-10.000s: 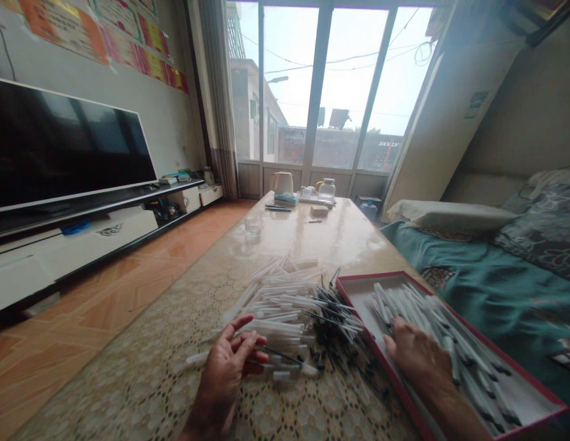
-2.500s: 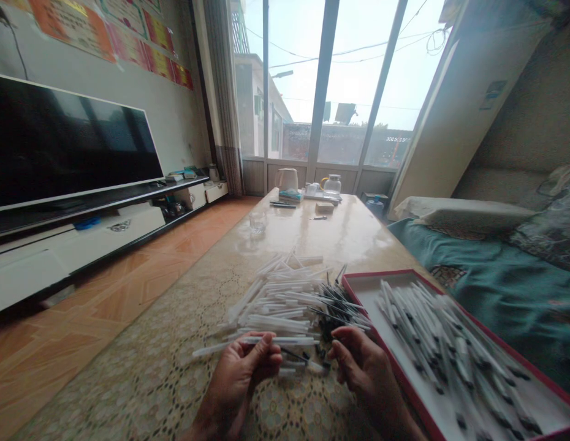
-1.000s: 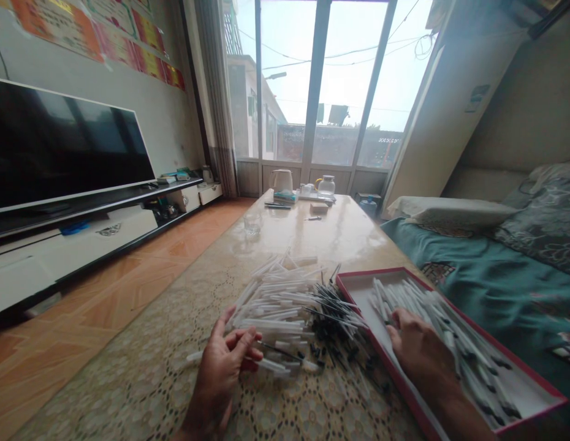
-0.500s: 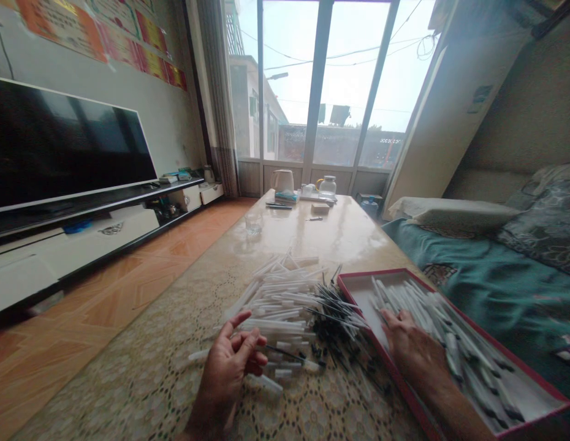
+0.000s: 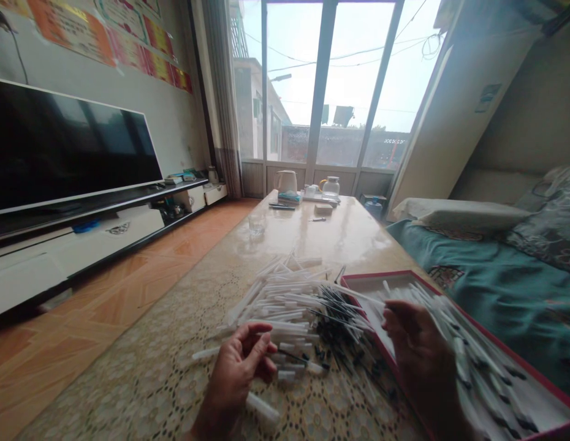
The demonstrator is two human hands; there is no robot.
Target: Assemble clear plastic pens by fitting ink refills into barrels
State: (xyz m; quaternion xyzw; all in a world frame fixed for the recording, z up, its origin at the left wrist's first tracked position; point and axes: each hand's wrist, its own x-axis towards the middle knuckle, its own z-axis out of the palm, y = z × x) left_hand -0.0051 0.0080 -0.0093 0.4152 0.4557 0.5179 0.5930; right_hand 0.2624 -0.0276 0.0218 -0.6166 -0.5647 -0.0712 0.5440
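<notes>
My left hand is over the near part of the table, its thumb and fingers pinched on a thin black rod, like a pen refill, which points right. My right hand is raised over the left side of a red-rimmed box. Its fingers are closed on the end of a slim white plastic tube that reaches left over the piles. White tubes lie heaped between my hands, beside a bundle of thin black rods. Several white pen-like tubes with dark ends fill the box.
Small black caps and short clear pieces are scattered near my left hand. Farther along the patterned table stand a drinking glass, a glass pitcher and a white kettle-like jug. A sofa borders the right side.
My right hand has lifted off the tubes in the box and now holds a white tube pointing left. My left hand has shifted slightly right and down, still pinching the rod.
</notes>
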